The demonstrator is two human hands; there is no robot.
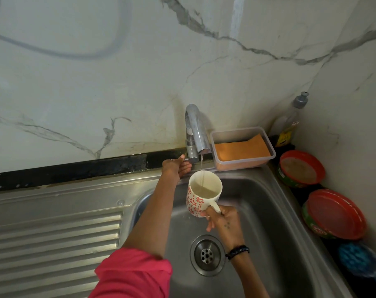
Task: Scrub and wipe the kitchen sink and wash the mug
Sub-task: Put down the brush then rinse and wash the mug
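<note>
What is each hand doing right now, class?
Left hand: grips the tap handle.
Right hand: holds the mug by its handle under the thin stream.

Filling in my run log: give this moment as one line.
left hand: grips tap handle | right hand: holds mug by handle | tap: thin stream into mug | mug: over sink

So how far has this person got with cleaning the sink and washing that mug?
Nothing looks finished yet. In hand: the right hand holds the mug by its handle under the tap, a thin stream runs in and it is partly full, while the left hand grips the tap's handle. Left: scrubbing and wiping the sink; the orange cloth lies unused in its tub.
</note>
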